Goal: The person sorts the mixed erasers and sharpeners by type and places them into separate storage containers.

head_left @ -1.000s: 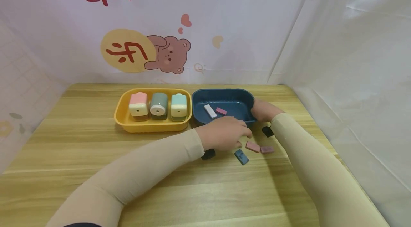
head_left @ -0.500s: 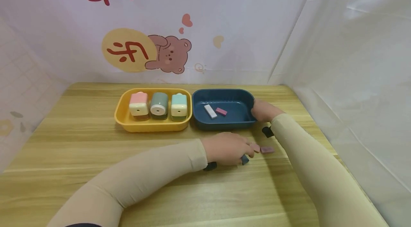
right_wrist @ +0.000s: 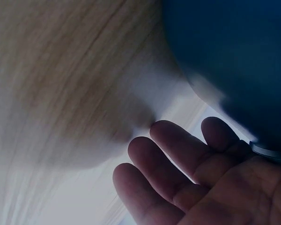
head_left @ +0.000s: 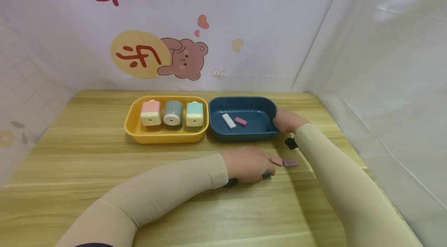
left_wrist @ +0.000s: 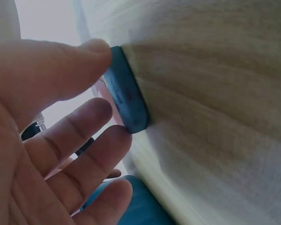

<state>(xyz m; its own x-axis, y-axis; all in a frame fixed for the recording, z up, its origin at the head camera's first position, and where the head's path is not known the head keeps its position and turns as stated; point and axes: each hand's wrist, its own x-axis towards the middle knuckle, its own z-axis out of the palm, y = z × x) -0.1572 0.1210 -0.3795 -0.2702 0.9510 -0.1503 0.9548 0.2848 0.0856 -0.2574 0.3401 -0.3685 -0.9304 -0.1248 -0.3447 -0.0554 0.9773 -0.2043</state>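
Note:
My left hand (head_left: 247,164) pinches a small dark blue eraser (left_wrist: 128,91) low over the wooden table, thumb at one end and fingertips at the other. In the head view most of this eraser is hidden behind the fingers. Just right of the fingertips lie two pink erasers, a nearer one (head_left: 277,161) and a farther one (head_left: 291,163). My right hand (head_left: 287,120) holds the right end of the dark blue tray (head_left: 244,137); its thumb is out of sight and several fingers lie loosely outside the wall. Inside that tray are a white eraser (head_left: 229,121) and a pink eraser (head_left: 241,121).
Left of the blue tray, a yellow tray (head_left: 164,139) holds three pencil sharpeners: pink and cream (head_left: 151,113), grey-green (head_left: 172,113), mint and cream (head_left: 194,115). White cloth (head_left: 272,26) hangs behind the wooden table (head_left: 223,216) and along its right side.
My left hand has come down from near the blue tray's front edge toward me, onto the blue eraser, and now pinches it. My right hand has stayed at the tray.

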